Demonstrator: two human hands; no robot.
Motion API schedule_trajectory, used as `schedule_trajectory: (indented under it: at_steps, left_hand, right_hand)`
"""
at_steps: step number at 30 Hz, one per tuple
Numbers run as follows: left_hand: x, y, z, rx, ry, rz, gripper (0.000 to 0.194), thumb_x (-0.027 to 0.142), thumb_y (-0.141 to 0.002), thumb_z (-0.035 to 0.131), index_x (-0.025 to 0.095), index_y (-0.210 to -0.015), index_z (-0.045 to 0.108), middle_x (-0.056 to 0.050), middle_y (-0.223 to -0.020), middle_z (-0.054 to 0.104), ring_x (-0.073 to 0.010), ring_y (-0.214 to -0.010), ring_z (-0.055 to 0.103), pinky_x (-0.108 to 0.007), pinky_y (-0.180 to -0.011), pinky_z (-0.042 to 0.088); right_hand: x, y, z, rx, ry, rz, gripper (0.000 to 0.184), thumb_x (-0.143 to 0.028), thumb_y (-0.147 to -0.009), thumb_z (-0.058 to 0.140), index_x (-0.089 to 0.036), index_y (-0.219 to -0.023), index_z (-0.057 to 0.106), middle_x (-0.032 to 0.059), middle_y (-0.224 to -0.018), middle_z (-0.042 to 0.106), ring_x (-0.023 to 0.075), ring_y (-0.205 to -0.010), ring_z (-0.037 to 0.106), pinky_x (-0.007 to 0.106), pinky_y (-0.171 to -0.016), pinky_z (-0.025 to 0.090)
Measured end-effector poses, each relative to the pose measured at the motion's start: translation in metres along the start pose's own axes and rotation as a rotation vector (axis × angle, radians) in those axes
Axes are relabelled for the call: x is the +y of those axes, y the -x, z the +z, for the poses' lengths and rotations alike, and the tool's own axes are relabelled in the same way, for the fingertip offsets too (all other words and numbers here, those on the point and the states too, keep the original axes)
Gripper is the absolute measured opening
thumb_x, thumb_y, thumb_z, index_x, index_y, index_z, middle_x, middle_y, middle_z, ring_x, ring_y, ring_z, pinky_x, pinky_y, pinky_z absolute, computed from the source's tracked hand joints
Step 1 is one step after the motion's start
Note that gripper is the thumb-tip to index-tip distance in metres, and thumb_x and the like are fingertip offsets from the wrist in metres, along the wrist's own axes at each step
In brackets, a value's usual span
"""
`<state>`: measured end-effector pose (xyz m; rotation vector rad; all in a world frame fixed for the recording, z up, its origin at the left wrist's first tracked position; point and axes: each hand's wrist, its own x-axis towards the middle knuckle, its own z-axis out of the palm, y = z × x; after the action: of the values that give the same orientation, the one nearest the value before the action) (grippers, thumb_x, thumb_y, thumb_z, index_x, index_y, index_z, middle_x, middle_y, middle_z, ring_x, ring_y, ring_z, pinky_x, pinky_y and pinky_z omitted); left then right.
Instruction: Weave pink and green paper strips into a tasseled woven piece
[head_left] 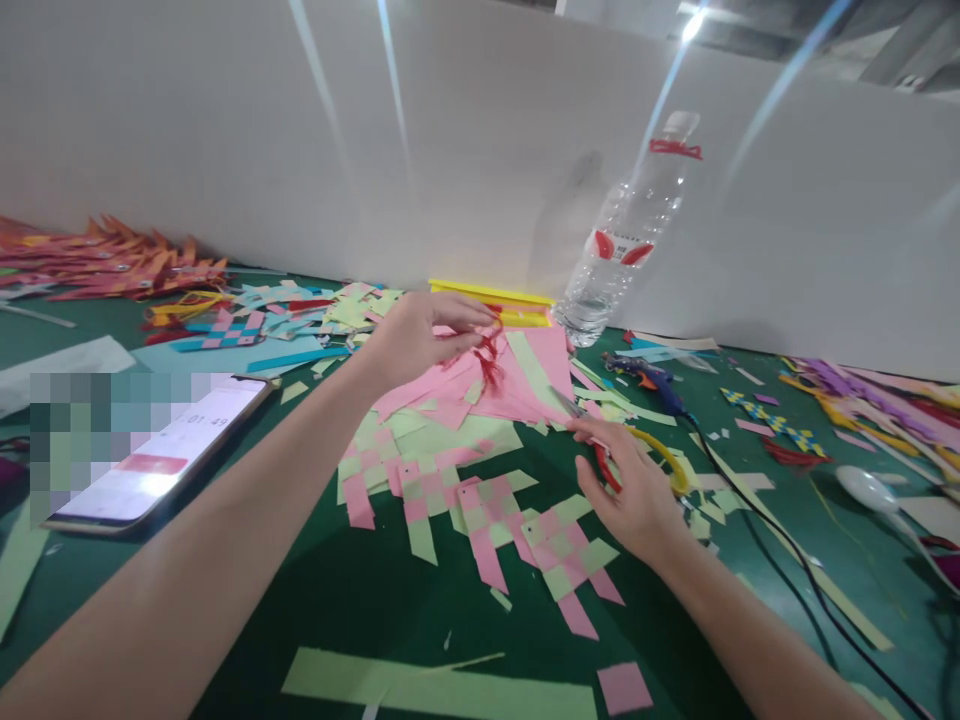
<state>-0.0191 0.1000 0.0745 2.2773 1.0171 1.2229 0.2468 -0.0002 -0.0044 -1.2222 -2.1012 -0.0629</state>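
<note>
My left hand (427,340) is closed, its thumb and fingers pinching a red thread tassel (490,368) above pink paper sheets (540,375). My right hand (637,490) is wrapped round scissors (606,466) with red and yellow handles. Their blades point up and left, over the edge of the pink paper. Below both hands, several woven pink and pale green paper pieces (491,505) lie overlapping in a row, with slanted strip ends and small holes. Pale green sheets (472,435) show beneath the pink ones.
A tilted-looking water bottle (622,240) stands by the white partition (300,150). On the left lie a phone (195,440) and orange paper pieces (112,265). A blue glue gun (652,382) with a black cord, a white spoon (870,490) and scattered strips lie on the right.
</note>
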Motion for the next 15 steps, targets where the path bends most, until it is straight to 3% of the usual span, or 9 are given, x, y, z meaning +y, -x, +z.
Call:
schedule_trajectory:
  at_steps: [4, 9, 12, 15]
  left_hand:
    - [0.029, 0.003, 0.013, -0.166, 0.058, 0.016, 0.015, 0.018, -0.08, 0.066, 0.021, -0.091, 0.075, -0.002, -0.101, 0.074, -0.0186, -0.096, 0.067, -0.029, -0.081, 0.056]
    - [0.056, 0.012, 0.032, -0.31, 0.237, 0.067, 0.014, 0.012, -0.081, 0.065, 0.018, -0.09, 0.073, -0.001, -0.089, 0.073, -0.0114, -0.079, 0.067, -0.021, -0.072, 0.055]
    - [0.063, 0.017, 0.04, -0.369, 0.304, 0.098, 0.012, 0.012, -0.082, 0.064, 0.019, -0.089, 0.072, 0.0, -0.09, 0.073, -0.0109, -0.08, 0.066, -0.019, -0.07, 0.054]
    - [0.06, 0.018, 0.043, -0.374, 0.298, 0.109, 0.01, 0.014, -0.083, 0.064, 0.019, -0.088, 0.071, 0.0, -0.09, 0.072, -0.0111, -0.081, 0.066, -0.02, -0.07, 0.053]
  right_hand:
    - [-0.004, 0.0, 0.0, -0.07, -0.069, 0.1, 0.04, -0.032, -0.089, 0.052, -0.024, -0.127, 0.045, 0.0115, -0.126, 0.06, 0.0262, -0.116, 0.058, 0.045, -0.091, 0.051]
    - [-0.012, 0.003, 0.002, -0.108, -0.206, 0.209, 0.059, -0.048, -0.082, 0.062, -0.022, -0.132, 0.044, 0.0137, -0.13, 0.058, 0.0291, -0.119, 0.056, 0.046, -0.091, 0.052]
    - [-0.017, 0.004, 0.001, -0.138, -0.359, 0.237, 0.039, -0.047, -0.083, 0.061, -0.021, -0.112, 0.058, 0.0095, -0.109, 0.069, 0.0259, -0.101, 0.067, 0.039, -0.081, 0.057]
    - [-0.02, 0.003, -0.002, -0.199, -0.452, 0.264, 0.02, -0.038, -0.091, 0.051, -0.022, -0.094, 0.064, 0.0022, -0.082, 0.071, 0.0174, -0.072, 0.07, 0.029, -0.065, 0.057]
